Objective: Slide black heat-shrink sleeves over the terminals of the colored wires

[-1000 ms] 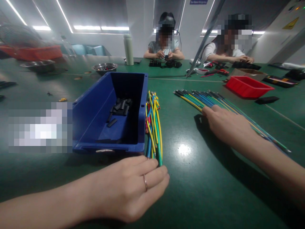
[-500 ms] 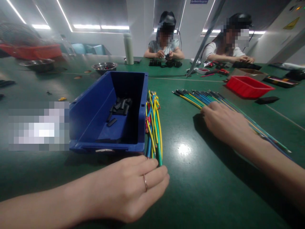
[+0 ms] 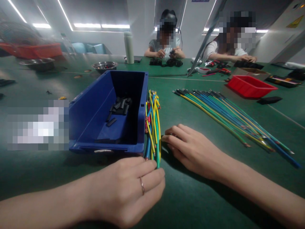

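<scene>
A bundle of yellow, green, blue and red wires [image 3: 156, 127] lies along the right side of a blue bin [image 3: 107, 147]. My left hand [image 3: 130, 187], with a ring on one finger, is closed at the bundle's near end; a green wire runs in under its fingers, and the fingertips are hidden. Beside the bundle, my right hand [image 3: 188, 144] has loosely bent, parted fingers, its fingertips close to a yellow wire. Whether they touch it I cannot tell. Further right, wires with black-sleeved ends [image 3: 214, 111] lie fanned out. Short black tube pieces [image 3: 121, 106] rest inside the bin.
A red tray [image 3: 251, 86] and a black piece [image 3: 269, 100] lie at the right. Behind the bin stand a metal bowl [image 3: 105, 66] and a pale green bottle [image 3: 129, 47]. Two people sit across the green table, and a slanted metal pole [image 3: 205, 41] rises before them.
My right hand has left the fanned-out wires and moved left and nearer, to the bundle by the bin. My left hand has shifted slightly left at the bundle's near end.
</scene>
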